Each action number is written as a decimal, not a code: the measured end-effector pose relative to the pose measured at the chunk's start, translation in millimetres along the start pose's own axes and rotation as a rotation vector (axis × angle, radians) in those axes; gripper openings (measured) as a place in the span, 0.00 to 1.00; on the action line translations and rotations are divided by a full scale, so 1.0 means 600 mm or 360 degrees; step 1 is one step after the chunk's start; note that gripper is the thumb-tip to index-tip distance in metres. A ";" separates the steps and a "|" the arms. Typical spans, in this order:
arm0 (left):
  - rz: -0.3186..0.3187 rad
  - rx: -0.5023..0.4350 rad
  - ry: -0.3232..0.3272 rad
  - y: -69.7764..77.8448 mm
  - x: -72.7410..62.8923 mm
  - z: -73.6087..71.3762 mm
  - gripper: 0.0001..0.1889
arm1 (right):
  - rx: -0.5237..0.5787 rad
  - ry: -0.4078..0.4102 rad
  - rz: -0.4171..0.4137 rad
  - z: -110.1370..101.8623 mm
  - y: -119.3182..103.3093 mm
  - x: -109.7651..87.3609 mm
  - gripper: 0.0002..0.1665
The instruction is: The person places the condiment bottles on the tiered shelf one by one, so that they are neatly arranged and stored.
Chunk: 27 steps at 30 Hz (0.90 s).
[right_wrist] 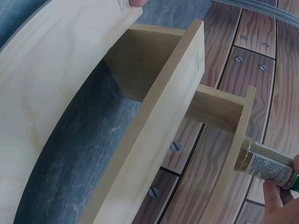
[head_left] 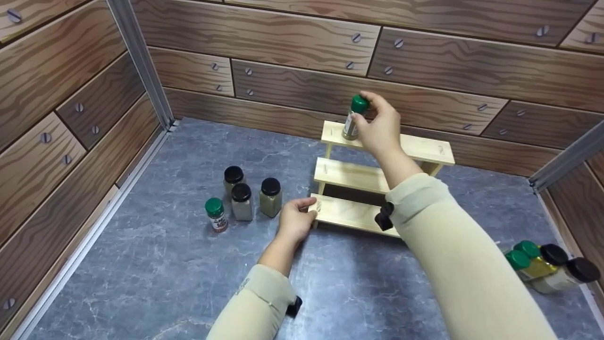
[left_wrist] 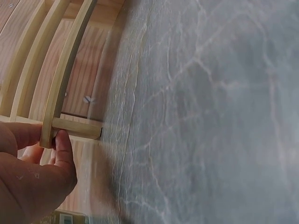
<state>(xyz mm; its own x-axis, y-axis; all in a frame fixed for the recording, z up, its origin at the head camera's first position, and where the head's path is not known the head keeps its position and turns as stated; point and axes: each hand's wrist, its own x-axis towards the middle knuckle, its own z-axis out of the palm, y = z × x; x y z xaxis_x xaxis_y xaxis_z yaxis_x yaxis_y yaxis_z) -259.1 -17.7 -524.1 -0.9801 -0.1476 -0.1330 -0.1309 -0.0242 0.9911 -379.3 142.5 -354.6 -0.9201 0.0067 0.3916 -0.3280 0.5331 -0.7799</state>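
A three-step wooden rack [head_left: 351, 213] stands near the back wall. My right hand [head_left: 381, 127] grips a green-capped spice jar [head_left: 349, 126] near its cap, upright at the left end of the top step. In the right wrist view the base of that spice jar [right_wrist: 266, 163] is right at the top board's surface. My left hand [head_left: 297, 219] pinches the left end of the lowest step between thumb and fingers. That same grip shows in the left wrist view, where the left hand [left_wrist: 42, 172] holds the board's end [left_wrist: 48, 133].
Left of the rack stand several jars: a green-capped one [head_left: 217, 219] and black-capped ones, the nearest to the rack being a black-capped jar [head_left: 271, 198]. More jars, including a black-capped one [head_left: 561, 278], stand at the far right. Plank-patterned walls [head_left: 283, 85] enclose the grey marbled surface [head_left: 155, 264].
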 end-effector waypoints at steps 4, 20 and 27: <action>0.0004 0.0006 -0.0005 0.001 -0.002 0.000 0.18 | 0.0025 0.0011 -0.0003 0.004 0.001 0.000 0.31; -0.0016 -0.0047 -0.0018 -0.007 -0.004 0.015 0.19 | 0.0175 0.0324 -0.0102 -0.130 0.051 -0.081 0.37; 0.0025 -0.0062 0.0011 -0.013 0.001 -0.003 0.20 | 0.0017 0.0776 -0.0050 -0.273 0.114 -0.177 0.28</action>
<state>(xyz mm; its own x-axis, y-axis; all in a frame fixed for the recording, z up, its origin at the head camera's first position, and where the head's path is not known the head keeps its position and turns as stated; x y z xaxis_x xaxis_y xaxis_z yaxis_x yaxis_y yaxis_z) -258.5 -19.5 -531.8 -0.9809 -0.1550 -0.1176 -0.1094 -0.0603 0.9922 -269.3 317.0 -369.6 -0.7032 0.3878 0.5959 -0.3584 0.5305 -0.7682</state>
